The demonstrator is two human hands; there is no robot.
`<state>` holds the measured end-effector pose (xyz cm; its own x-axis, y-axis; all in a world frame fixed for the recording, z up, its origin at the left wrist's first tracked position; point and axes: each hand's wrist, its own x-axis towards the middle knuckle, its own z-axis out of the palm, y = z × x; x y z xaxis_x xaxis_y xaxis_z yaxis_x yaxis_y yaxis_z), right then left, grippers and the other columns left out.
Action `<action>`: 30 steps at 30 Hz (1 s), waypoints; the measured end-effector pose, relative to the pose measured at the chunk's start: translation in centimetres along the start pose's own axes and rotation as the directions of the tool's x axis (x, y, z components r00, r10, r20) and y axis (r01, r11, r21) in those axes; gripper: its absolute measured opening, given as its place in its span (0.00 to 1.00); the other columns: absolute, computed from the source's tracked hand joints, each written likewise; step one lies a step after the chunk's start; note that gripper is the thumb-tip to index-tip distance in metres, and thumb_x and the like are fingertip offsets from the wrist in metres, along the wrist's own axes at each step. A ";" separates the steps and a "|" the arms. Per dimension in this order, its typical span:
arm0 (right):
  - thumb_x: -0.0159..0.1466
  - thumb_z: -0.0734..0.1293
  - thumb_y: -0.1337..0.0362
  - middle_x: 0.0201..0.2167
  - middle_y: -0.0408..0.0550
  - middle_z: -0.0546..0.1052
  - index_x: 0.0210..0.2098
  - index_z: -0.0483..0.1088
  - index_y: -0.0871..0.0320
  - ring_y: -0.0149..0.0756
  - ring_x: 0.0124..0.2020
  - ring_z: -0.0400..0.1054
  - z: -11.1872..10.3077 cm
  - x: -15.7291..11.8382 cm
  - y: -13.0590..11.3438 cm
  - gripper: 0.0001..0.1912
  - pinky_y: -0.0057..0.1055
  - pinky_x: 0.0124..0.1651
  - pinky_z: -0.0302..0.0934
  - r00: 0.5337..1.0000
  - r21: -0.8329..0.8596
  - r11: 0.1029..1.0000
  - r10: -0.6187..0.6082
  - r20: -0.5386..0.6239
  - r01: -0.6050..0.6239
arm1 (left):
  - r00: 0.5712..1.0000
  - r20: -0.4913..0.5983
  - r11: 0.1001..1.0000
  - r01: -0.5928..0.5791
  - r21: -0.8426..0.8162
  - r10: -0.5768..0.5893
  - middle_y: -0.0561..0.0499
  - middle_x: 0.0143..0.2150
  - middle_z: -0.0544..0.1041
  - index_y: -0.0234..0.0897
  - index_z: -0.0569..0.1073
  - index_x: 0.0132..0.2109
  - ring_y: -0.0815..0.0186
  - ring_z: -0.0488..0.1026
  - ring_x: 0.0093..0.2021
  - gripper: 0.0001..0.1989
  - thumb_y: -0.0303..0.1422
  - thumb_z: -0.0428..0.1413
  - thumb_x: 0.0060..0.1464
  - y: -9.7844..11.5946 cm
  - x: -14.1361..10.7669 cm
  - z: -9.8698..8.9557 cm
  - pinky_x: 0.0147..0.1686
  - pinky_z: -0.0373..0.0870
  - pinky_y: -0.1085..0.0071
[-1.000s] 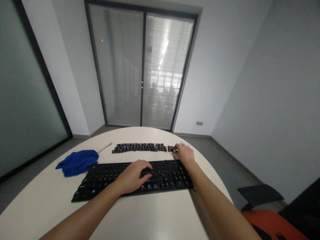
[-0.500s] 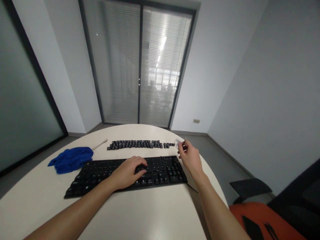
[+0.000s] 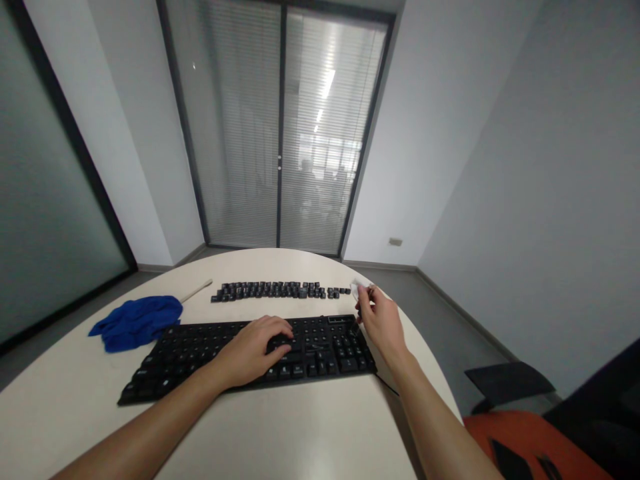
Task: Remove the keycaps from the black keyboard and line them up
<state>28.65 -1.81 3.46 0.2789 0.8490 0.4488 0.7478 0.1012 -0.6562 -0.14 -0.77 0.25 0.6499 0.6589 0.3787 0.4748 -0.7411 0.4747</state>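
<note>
A black keyboard (image 3: 320, 363) lies slightly slanted on the table. My left hand (image 3: 260, 347) rests on its middle keys, thumb apart from the fingers, holding nothing. Over the keyboard's upper right corner, my right hand (image 3: 380, 317) pinches a small thin tool (image 3: 359, 320). Its lower end points down at the corner; most of it is hidden by the fingers, so its kind is unclear. Behind the keyboard, loose black keycaps (image 3: 275, 290) are set out in rows. A crumpled white thing (image 3: 356, 288), perhaps tissue or plastic, lies just beyond my right fingers.
A blue cloth (image 3: 137, 321) lies bunched at the left, beside a thin pale stick (image 3: 197, 291). The keyboard's cable (image 3: 386, 385) runs off at the right. The round table (image 3: 280, 433) has its edge close to my right forearm. An orange-seated chair (image 3: 520, 440) stands right.
The tool in my right hand has turned from pointing up to pointing down toward the keyboard's corner. My left hand stays on the keys. The view has shifted slightly.
</note>
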 end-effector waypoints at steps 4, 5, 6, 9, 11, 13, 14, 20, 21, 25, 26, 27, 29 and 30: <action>0.69 0.54 0.48 0.23 0.47 0.77 0.30 0.67 0.56 0.35 0.21 0.71 0.3 0.0 -0.1 0.22 0.27 0.29 0.59 1.000 -0.052 0.999 -0.012 0.007 0.012 | 1.000 -0.004 1.000 0.005 0.009 -0.005 0.50 0.49 0.76 0.43 0.72 0.46 0.61 0.71 0.50 0.06 0.34 0.55 0.60 0.0 0.0 0.0 0.53 0.68 0.59; 0.69 0.54 0.49 0.23 0.48 0.78 0.30 0.68 0.56 0.36 0.22 0.71 0.2 0.0 -0.1 0.22 0.27 0.29 0.58 1.000 -0.067 0.998 -0.016 0.002 0.016 | 1.000 -0.003 1.000 0.004 0.008 -0.004 0.50 0.49 0.76 0.43 0.72 0.46 0.61 0.71 0.50 0.07 0.34 0.55 0.60 0.0 0.0 0.0 0.53 0.68 0.59; 0.69 0.54 0.49 0.24 0.49 0.78 0.30 0.68 0.57 0.36 0.23 0.72 0.2 0.0 -0.1 0.22 0.27 0.29 0.58 1.000 -0.078 0.997 -0.017 -0.002 0.017 | 1.000 -0.002 1.000 0.003 0.006 -0.003 0.50 0.49 0.76 0.43 0.72 0.46 0.61 0.71 0.50 0.07 0.34 0.55 0.61 0.0 0.0 0.0 0.53 0.68 0.59; 0.70 0.54 0.50 0.25 0.50 0.79 0.30 0.69 0.57 0.37 0.24 0.72 0.1 -0.1 -0.1 0.23 0.28 0.30 0.58 1.000 -0.085 0.996 -0.011 -0.017 0.009 | 1.000 0.003 1.000 0.002 -0.002 -0.002 0.49 0.49 0.76 0.42 0.72 0.45 0.61 0.71 0.50 0.06 0.33 0.55 0.61 0.1 0.1 0.0 0.52 0.68 0.59; 0.70 0.53 0.49 0.25 0.50 0.79 0.30 0.69 0.57 0.37 0.25 0.72 0.1 -0.2 -0.2 0.24 0.28 0.31 0.58 1.000 -0.075 0.997 -0.014 -0.024 0.012 | 1.000 0.000 1.000 0.004 -0.004 -0.004 0.48 0.49 0.76 0.42 0.72 0.45 0.60 0.71 0.50 0.06 0.33 0.55 0.61 0.1 0.1 0.0 0.52 0.68 0.58; 0.70 0.51 0.49 0.25 0.50 0.79 0.28 0.69 0.57 0.37 0.26 0.72 0.3 -0.3 -0.3 0.26 0.28 0.32 0.58 0.999 -0.081 0.996 -0.026 -0.027 0.024 | 1.000 -0.004 1.000 0.008 -0.003 -0.008 0.48 0.49 0.76 0.42 0.72 0.44 0.60 0.71 0.50 0.06 0.33 0.55 0.60 0.1 0.1 0.0 0.52 0.68 0.58; 0.71 0.51 0.49 0.25 0.49 0.78 0.27 0.69 0.56 0.37 0.27 0.72 0.4 -0.4 -0.3 0.26 0.28 0.32 0.57 0.999 -0.094 0.995 -0.036 -0.027 0.033 | 1.000 -0.006 1.000 0.010 -0.002 -0.010 0.48 0.49 0.76 0.42 0.72 0.44 0.60 0.71 0.50 0.05 0.33 0.55 0.60 0.1 0.0 0.0 0.52 0.68 0.58; 0.70 0.52 0.49 0.24 0.49 0.76 0.23 0.68 0.56 0.36 0.27 0.69 0.7 -0.5 -0.7 0.28 0.29 0.32 0.54 0.990 -0.228 0.967 -0.127 -0.063 0.109 | 1.000 0.002 1.000 0.009 0.005 -0.009 0.50 0.49 0.76 0.42 0.72 0.44 0.62 0.72 0.50 0.06 0.31 0.55 0.59 0.2 0.1 -0.1 0.53 0.68 0.60; 0.70 0.52 0.49 0.24 0.49 0.76 0.23 0.69 0.56 0.36 0.27 0.69 0.7 -0.5 -0.7 0.28 0.28 0.33 0.54 0.987 -0.235 0.964 -0.146 -0.071 0.126 | 1.000 0.002 1.000 0.007 0.006 -0.008 0.50 0.49 0.76 0.42 0.72 0.44 0.62 0.72 0.50 0.05 0.31 0.55 0.59 0.3 0.1 -0.2 0.53 0.68 0.60; 0.69 0.53 0.47 0.23 0.51 0.77 0.23 0.71 0.57 0.37 0.26 0.70 0.2 -0.5 -0.6 0.29 0.28 0.31 0.55 0.990 -0.221 0.971 -0.117 -0.082 0.096 | 1.000 -0.003 1.000 -0.001 0.012 0.001 0.50 0.49 0.76 0.42 0.72 0.44 0.62 0.72 0.50 0.05 0.31 0.55 0.60 0.2 0.1 -0.1 0.53 0.68 0.61; 0.69 0.53 0.47 0.22 0.51 0.77 0.23 0.72 0.57 0.37 0.26 0.70 0.1 -0.5 -0.6 0.29 0.28 0.30 0.55 0.992 -0.211 0.975 -0.095 -0.085 0.075 | 1.000 -0.005 1.000 -0.002 0.012 0.002 0.50 0.49 0.76 0.42 0.72 0.44 0.62 0.72 0.50 0.05 0.32 0.55 0.60 0.2 0.1 -0.1 0.53 0.68 0.60; 0.69 0.54 0.47 0.22 0.51 0.77 0.23 0.72 0.57 0.37 0.25 0.70 -0.1 -0.4 -0.5 0.29 0.28 0.29 0.55 0.993 -0.200 0.978 -0.081 -0.090 0.062 | 1.000 -0.006 1.000 -0.004 0.012 0.004 0.50 0.49 0.76 0.42 0.72 0.44 0.62 0.72 0.50 0.05 0.32 0.55 0.60 0.1 0.0 0.0 0.53 0.68 0.60; 0.69 0.54 0.47 0.22 0.51 0.78 0.23 0.72 0.57 0.37 0.25 0.70 -0.3 -0.4 -0.4 0.29 0.28 0.28 0.54 0.991 -0.184 0.982 -0.073 -0.110 0.052 | 1.000 -0.006 1.000 -0.007 0.009 0.007 0.50 0.49 0.76 0.42 0.72 0.44 0.61 0.71 0.50 0.05 0.32 0.55 0.60 0.0 0.0 0.1 0.53 0.68 0.59; 0.69 0.54 0.47 0.22 0.51 0.78 0.23 0.72 0.57 0.37 0.24 0.71 -0.4 -0.4 -0.4 0.29 0.28 0.28 0.54 0.990 -0.179 0.982 -0.073 -0.121 0.051 | 1.000 -0.007 1.000 -0.008 0.007 0.008 0.50 0.49 0.76 0.42 0.72 0.44 0.61 0.71 0.50 0.05 0.32 0.55 0.60 0.0 0.0 0.1 0.53 0.68 0.59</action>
<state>28.46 -2.39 3.78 0.2939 0.7705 0.5656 0.8569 0.0497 -0.5130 -0.08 -0.76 0.17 0.6497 0.6539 0.3876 0.4740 -0.7471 0.4659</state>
